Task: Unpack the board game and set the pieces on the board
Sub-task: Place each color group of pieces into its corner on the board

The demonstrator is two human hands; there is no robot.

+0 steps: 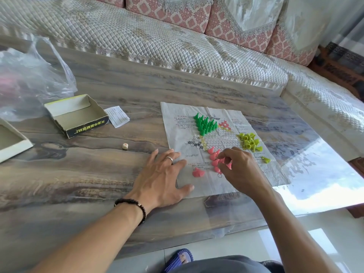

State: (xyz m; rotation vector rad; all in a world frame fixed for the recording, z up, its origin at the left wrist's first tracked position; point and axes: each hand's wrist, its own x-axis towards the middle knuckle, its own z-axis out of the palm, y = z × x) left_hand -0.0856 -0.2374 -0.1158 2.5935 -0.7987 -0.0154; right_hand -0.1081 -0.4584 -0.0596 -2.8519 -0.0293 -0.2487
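A paper game board lies flat on a wood-grain table, seen from above by the person seated at it. The left hand rests palm down with fingers spread wide, its fingertips pressing the board's near left edge; it holds nothing. A ring sits on one finger and a dark bead bracelet circles the wrist. The right hand hovers over the board's near part, fingers curled and pinching a pink piece among the pink pieces clustered there; the hand hides some of them. Two more pink pieces lie toppled just to the left, still on the paper. Green pieces stand upright in a tight group at the board's far side. Yellow-green pieces lie in a loose heap at the right side, with one stray yellow-green piece lying apart, nearer the person.

Off the board to the left sit a small die, a folded paper slip, an open box tray with printed lettering on its side, a box lid at the frame edge, and a crumpled clear plastic bag. A quilted sofa runs behind the table. A blue slipper shows on the floor below.
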